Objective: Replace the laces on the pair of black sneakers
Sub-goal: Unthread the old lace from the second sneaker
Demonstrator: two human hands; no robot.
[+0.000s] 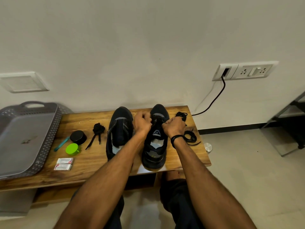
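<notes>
Curled left hand (142,123) and right hand (173,128) pinch the lace (158,119) atop the right sneaker (155,146).

No text is legible. The tongue label (156,133) on one sneaker (154,156) and the print on two boxes (64,160) are too blurred to read.

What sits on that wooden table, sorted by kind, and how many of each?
Black sneakers: 2
Loose black lace bundles: 3
Small white boxes: 2
Black round tin: 1
Green tub: 1
Teal tool: 1
Grey basket: 1
Total: 11
</notes>
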